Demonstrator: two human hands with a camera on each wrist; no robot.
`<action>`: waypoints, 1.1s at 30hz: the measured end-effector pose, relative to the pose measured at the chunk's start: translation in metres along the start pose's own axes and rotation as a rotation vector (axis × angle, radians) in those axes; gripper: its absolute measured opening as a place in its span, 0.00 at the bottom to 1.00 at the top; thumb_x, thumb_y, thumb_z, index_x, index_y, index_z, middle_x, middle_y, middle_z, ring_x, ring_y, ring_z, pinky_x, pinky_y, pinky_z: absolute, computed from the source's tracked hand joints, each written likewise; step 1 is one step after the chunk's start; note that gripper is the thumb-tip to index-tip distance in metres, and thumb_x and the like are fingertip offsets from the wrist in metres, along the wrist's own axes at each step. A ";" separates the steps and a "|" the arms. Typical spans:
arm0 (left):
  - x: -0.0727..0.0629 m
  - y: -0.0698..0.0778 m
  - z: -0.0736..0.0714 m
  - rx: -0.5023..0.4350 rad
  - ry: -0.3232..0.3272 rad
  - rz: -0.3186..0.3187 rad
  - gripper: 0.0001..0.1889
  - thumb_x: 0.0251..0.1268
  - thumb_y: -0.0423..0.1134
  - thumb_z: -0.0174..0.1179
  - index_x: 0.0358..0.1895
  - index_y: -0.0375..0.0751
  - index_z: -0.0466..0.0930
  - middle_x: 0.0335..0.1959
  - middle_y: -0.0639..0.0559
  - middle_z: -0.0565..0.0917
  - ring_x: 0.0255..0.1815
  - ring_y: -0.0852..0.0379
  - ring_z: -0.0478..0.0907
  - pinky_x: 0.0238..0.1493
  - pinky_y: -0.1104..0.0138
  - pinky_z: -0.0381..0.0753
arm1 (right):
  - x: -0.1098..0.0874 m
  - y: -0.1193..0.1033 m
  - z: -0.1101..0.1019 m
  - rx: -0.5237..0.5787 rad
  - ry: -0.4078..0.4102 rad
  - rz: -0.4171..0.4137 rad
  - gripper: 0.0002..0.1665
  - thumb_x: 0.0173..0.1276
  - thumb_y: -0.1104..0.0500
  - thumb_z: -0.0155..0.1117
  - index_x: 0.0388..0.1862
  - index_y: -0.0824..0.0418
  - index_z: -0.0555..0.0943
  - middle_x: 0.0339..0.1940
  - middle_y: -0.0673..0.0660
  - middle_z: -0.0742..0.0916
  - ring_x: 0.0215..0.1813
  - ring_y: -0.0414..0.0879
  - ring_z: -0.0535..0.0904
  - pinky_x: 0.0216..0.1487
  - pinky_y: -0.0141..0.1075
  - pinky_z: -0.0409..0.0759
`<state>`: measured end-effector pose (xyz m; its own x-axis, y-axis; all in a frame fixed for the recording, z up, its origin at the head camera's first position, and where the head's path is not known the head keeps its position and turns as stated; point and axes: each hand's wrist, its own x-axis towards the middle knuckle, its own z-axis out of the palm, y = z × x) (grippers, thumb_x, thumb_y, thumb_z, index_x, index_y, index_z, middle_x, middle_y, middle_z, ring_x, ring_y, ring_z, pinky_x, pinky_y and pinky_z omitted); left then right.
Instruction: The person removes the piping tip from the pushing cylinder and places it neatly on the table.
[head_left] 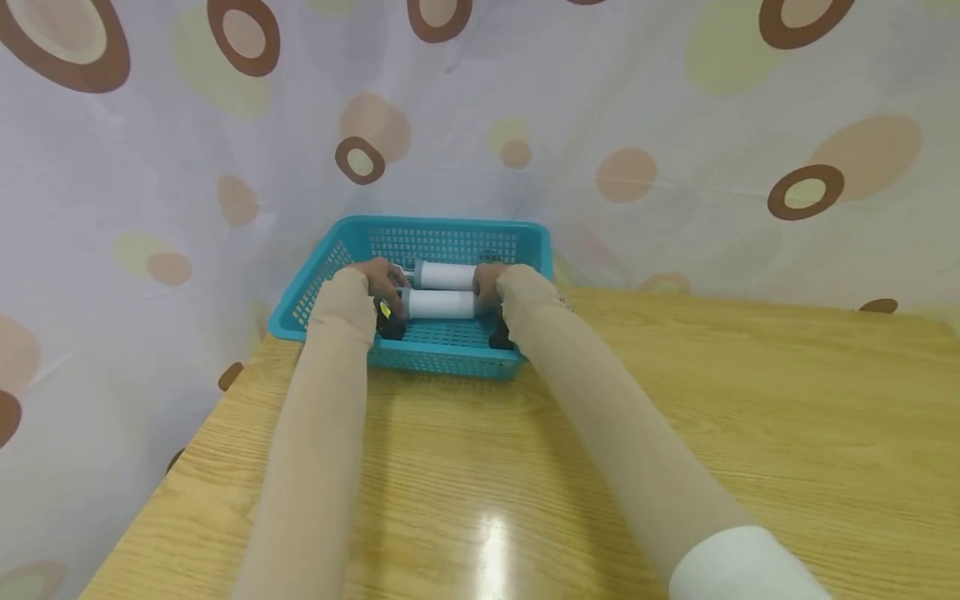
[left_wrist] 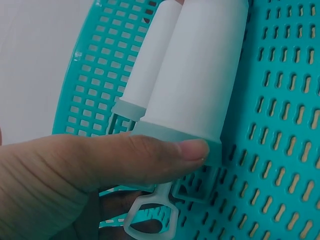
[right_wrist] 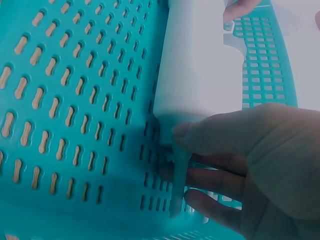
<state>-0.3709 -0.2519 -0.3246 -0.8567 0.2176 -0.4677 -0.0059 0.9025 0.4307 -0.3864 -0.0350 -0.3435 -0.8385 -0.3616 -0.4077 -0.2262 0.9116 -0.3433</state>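
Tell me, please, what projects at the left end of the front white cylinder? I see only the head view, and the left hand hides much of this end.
Observer: In the left wrist view, a pale loop handle projects from that end of the front white cylinder.
Operator: Thank you. On which part does the left hand put its thumb?
Observer: The thumb lies across the pale green collar.
Operator: And at the other end, which the right hand covers for me?
Observer: The right wrist view shows a narrow projecting piece there, beside the fingers; I cannot tell its use.
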 end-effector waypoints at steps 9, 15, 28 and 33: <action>0.013 -0.006 0.001 0.003 0.013 0.000 0.33 0.56 0.38 0.69 0.65 0.35 0.69 0.70 0.36 0.64 0.68 0.40 0.66 0.63 0.52 0.72 | 0.000 0.000 -0.001 -0.021 0.002 -0.025 0.23 0.68 0.61 0.61 0.60 0.66 0.75 0.58 0.61 0.80 0.48 0.49 0.71 0.54 0.43 0.77; 0.016 -0.008 0.001 0.003 0.008 -0.013 0.33 0.56 0.39 0.69 0.66 0.36 0.69 0.69 0.37 0.66 0.67 0.41 0.67 0.62 0.52 0.73 | 0.001 0.000 -0.001 -0.025 -0.004 -0.024 0.23 0.68 0.62 0.60 0.60 0.66 0.75 0.59 0.61 0.80 0.48 0.49 0.71 0.54 0.42 0.76; 0.002 0.001 0.000 -0.050 0.042 -0.012 0.33 0.56 0.37 0.67 0.66 0.36 0.69 0.68 0.36 0.66 0.65 0.41 0.69 0.62 0.52 0.73 | 0.011 0.005 0.001 -0.056 0.062 -0.070 0.20 0.67 0.61 0.61 0.57 0.66 0.78 0.55 0.61 0.83 0.52 0.51 0.77 0.55 0.44 0.78; 0.001 -0.001 0.000 -0.085 0.067 -0.009 0.33 0.55 0.36 0.67 0.66 0.35 0.69 0.68 0.36 0.65 0.66 0.40 0.68 0.63 0.52 0.73 | 0.004 0.004 -0.002 -0.066 0.081 -0.108 0.22 0.68 0.61 0.61 0.59 0.65 0.78 0.57 0.61 0.83 0.55 0.52 0.78 0.59 0.45 0.77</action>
<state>-0.3719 -0.2529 -0.3256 -0.8891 0.1818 -0.4200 -0.0546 0.8690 0.4917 -0.3911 -0.0327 -0.3449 -0.8443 -0.4438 -0.3004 -0.3471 0.8799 -0.3244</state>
